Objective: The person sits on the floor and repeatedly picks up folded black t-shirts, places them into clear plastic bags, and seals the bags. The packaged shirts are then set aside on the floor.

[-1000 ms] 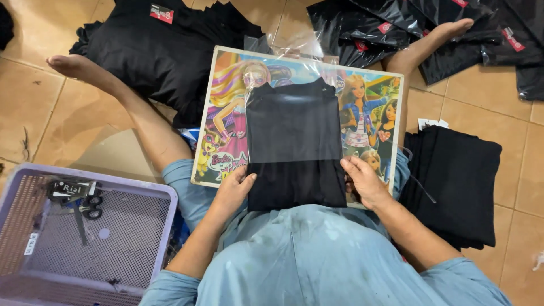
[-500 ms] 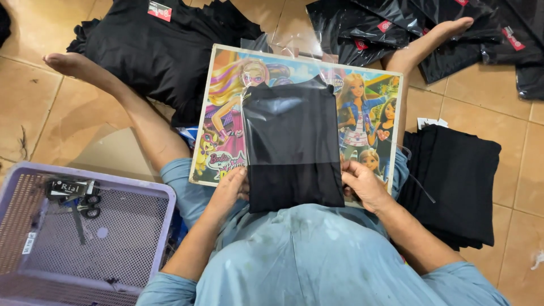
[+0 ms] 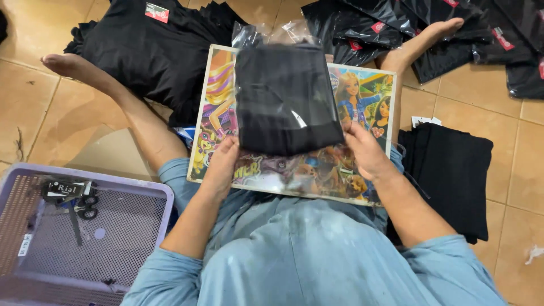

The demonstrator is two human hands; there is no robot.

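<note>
Garment [image 3: 286, 96] now fully inside clear bag [image 3: 266, 33]; half a second back lower third stuck out bare at near edge. Now lifted off board [image 3: 362, 90] and tilted up, open bag mouth at far end, crinkled. Reads as insertion done, bag still unsealed.

Left hand [image 3: 222, 164] pinching bagged garment at near-left corner; right hand [image 3: 362, 150] clamped on near-right corner. Both closed on it, thumbs on top.

Board across lap: flat, rectangular, bright cartoon print of doll figures, pinks, yellows, blues.

Far right: bagged stack [image 3: 453, 28], glossy black bundles overlapping, each with small red rectangular label [image 3: 378, 26] near top edge. Far left: loose pile [image 3: 158, 51] of black garments, one red tag [image 3: 156, 12] at top. Right of lap: folded pile [image 3: 447, 170], black, unbagged, small white paper slip [image 3: 422, 120] poking out at far-left corner.

Near left: lilac mesh crate [image 3: 85, 238], black tape dispenser [image 3: 71, 195] inside, small white sticker [image 3: 25, 245] on wall.
</note>
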